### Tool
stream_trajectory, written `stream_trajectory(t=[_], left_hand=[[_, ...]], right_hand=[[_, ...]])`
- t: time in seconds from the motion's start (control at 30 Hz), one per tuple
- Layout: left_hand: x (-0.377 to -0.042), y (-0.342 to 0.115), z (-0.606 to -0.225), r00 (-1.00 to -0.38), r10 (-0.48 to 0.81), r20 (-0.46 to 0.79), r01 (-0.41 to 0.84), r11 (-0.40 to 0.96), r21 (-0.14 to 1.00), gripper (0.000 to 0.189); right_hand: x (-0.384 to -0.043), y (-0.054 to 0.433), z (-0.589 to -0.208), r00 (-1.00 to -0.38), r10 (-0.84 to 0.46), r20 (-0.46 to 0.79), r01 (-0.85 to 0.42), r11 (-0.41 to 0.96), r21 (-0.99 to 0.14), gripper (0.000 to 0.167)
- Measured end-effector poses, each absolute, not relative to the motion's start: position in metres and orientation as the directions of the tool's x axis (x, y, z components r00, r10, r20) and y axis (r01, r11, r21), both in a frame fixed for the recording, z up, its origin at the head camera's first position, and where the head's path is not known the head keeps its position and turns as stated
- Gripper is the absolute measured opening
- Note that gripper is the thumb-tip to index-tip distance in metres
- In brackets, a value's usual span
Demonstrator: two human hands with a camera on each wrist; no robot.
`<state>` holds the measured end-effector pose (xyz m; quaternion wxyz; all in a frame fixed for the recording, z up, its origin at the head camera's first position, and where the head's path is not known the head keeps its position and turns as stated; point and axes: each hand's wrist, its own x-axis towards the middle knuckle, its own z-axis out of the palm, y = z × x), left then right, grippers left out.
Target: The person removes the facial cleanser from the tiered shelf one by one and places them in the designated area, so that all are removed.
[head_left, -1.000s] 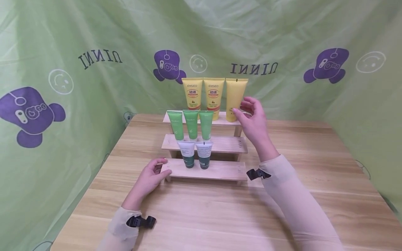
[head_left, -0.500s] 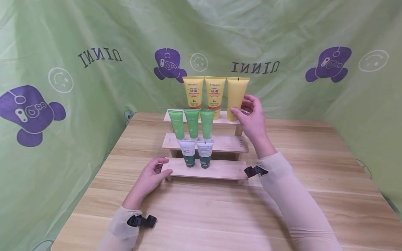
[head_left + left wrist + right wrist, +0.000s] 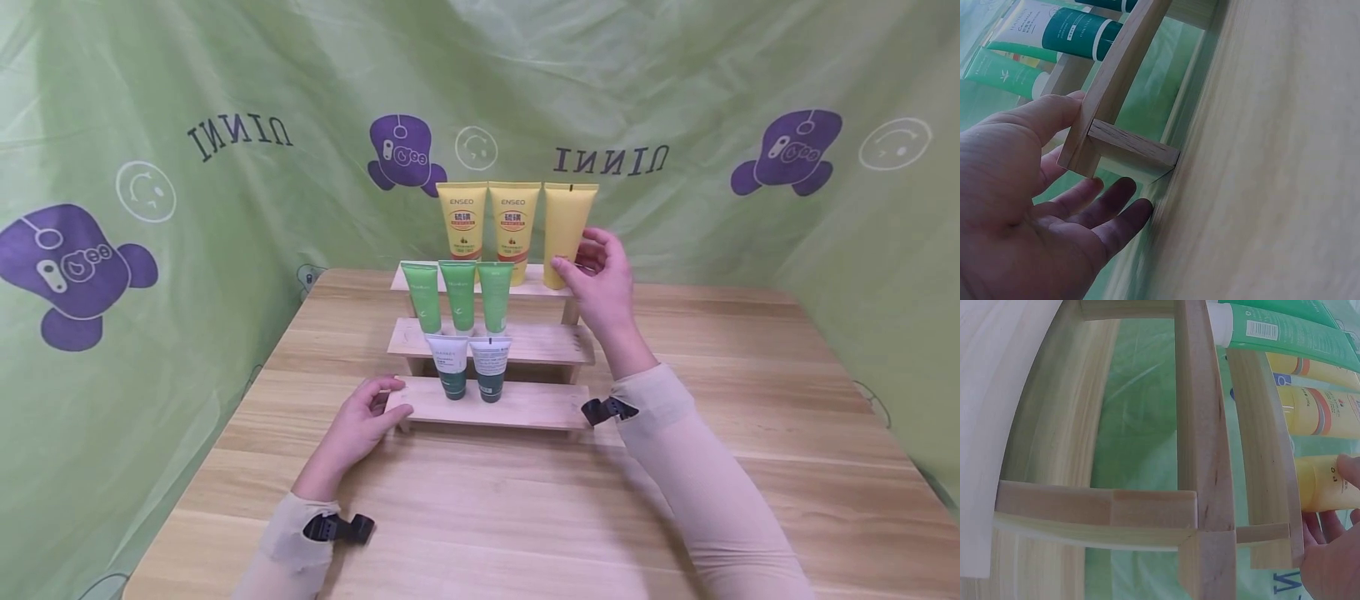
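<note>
My right hand (image 3: 606,283) holds the rightmost yellow tube (image 3: 568,229) upright on the top step, thumb across its front and fingers at its far side. That tube has a plain face forward; the two other yellow tubes (image 3: 513,225) show printed labels. At the lower left, my left hand (image 3: 362,427) grips the end of the bottom step of the wooden stepped stand (image 3: 540,406), with the thumb on its upper side in the left wrist view. Three green tubes (image 3: 460,296) stand on the middle step. Two white-and-green tubes (image 3: 491,371) stand on the bottom step.
The stand rests on a wood-grain table (image 3: 480,508). A green curtain (image 3: 645,75) with purple figures hangs close behind and at both sides. All the tubes stand upright on their caps, toward the left and middle of the lower steps.
The head view has shifted slightly. My right hand keeps hold of the yellow tube with hardly any movement, and my left hand stays at the end of the bottom step.
</note>
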<state>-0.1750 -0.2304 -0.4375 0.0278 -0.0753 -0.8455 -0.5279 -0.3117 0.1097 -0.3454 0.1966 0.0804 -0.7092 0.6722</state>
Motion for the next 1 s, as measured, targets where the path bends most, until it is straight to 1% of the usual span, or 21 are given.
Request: stream_trajectory(t=[0.23, 0.5, 0.8, 0.9, 1.0], left_hand=[[-0.174, -0.229, -0.435, -0.987, 0.098, 0.129, 0.159, 0.453, 0.877, 0.036], [-0.173, -0.229, -0.433, -0.985, 0.103, 0.137, 0.170, 0.467, 0.868, 0.036], [-0.175, -0.229, -0.434, -0.984, 0.109, 0.144, 0.178, 0.469, 0.865, 0.036], [-0.176, -0.230, -0.434, -0.984, 0.109, 0.142, 0.176, 0.457, 0.872, 0.036], [-0.176, -0.230, -0.434, -0.985, 0.109, 0.135, 0.170, 0.457, 0.873, 0.037]], right_hand=[[-0.309, 0.116, -0.344, -0.904, 0.192, 0.382, -0.382, 0.038, -0.923, 0.055], [-0.302, 0.136, -0.335, -0.884, 0.243, 0.399, -0.416, -0.019, -0.909, 0.053], [-0.294, 0.170, -0.330, -0.851, 0.370, 0.372, -0.423, -0.066, -0.904, 0.053], [-0.292, 0.181, -0.332, -0.854, 0.392, 0.343, -0.405, -0.085, -0.911, 0.054], [-0.291, 0.190, -0.337, -0.863, 0.395, 0.313, -0.367, -0.064, -0.928, 0.056]])
